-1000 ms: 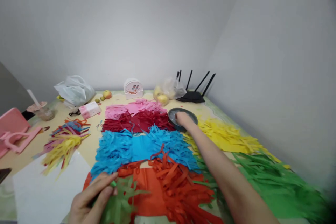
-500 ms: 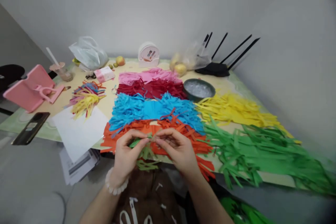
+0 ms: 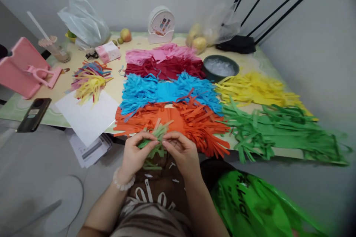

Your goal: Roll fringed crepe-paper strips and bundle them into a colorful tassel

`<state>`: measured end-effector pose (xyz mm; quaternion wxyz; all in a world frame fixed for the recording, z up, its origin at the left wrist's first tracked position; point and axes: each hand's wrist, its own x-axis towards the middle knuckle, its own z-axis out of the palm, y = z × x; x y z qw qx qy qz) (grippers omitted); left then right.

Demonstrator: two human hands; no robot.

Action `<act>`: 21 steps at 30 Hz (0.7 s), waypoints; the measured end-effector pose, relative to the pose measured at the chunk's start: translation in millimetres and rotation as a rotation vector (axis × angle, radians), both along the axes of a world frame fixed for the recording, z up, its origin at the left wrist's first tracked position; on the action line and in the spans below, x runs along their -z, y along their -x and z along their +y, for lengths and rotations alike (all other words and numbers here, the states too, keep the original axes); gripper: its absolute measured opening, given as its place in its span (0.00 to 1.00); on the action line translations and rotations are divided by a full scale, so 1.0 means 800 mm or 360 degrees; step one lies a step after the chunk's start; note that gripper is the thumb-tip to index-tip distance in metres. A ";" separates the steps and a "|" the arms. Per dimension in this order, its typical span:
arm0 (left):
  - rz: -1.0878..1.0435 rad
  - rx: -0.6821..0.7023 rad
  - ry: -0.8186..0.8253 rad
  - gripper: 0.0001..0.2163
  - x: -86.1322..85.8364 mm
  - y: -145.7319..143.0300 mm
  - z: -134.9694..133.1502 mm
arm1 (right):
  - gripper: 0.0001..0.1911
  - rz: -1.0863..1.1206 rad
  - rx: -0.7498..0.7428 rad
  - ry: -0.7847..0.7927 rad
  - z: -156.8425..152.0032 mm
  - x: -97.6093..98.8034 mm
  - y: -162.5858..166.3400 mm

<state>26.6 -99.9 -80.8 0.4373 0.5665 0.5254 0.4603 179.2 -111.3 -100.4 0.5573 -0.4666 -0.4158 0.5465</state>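
Observation:
Above my lap, at the table's front edge, I pinch a light green fringed paper tassel point(image 3: 160, 132). My left hand point(image 3: 138, 154) is closed on its left side, thumb against forefinger, with strips sticking out above and below. The fingertips of my right hand point(image 3: 182, 154) pinch the same tassel from the right, almost touching the left ones. Just beyond my hands lies orange fringed paper point(image 3: 175, 116), with blue fringed paper point(image 3: 167, 92), dark red fringed paper point(image 3: 167, 69) and pink fringed paper point(image 3: 162, 53) laid in rows behind it.
Yellow fringed paper point(image 3: 257, 90) and green fringed paper point(image 3: 289, 129) spread to the right, below a dark bowl point(image 3: 233, 63). Finished-looking mixed tassels point(image 3: 91, 81) lie by white paper point(image 3: 89, 118), a phone point(image 3: 33, 114) and a pink stand point(image 3: 23, 68). A green bag point(image 3: 250, 203) hangs low right.
The view has tipped downward, so the table sits higher and more of the green bag shows. Light green strips now stand up above my fingertips; both hands still pinch the tassel.

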 end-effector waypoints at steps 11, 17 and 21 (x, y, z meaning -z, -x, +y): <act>0.0115 0.0044 -0.0122 0.02 0.000 -0.004 -0.005 | 0.06 0.0088 -0.0049 0.0091 -0.002 0.011 -0.004; 0.0255 0.0193 -0.0256 0.02 -0.001 -0.005 0.002 | 0.05 -0.0066 0.0045 0.0027 -0.002 0.010 -0.002; 0.0337 0.0257 -0.0346 0.03 -0.001 -0.005 0.003 | 0.06 -0.0106 -0.0099 0.0016 0.003 0.009 -0.013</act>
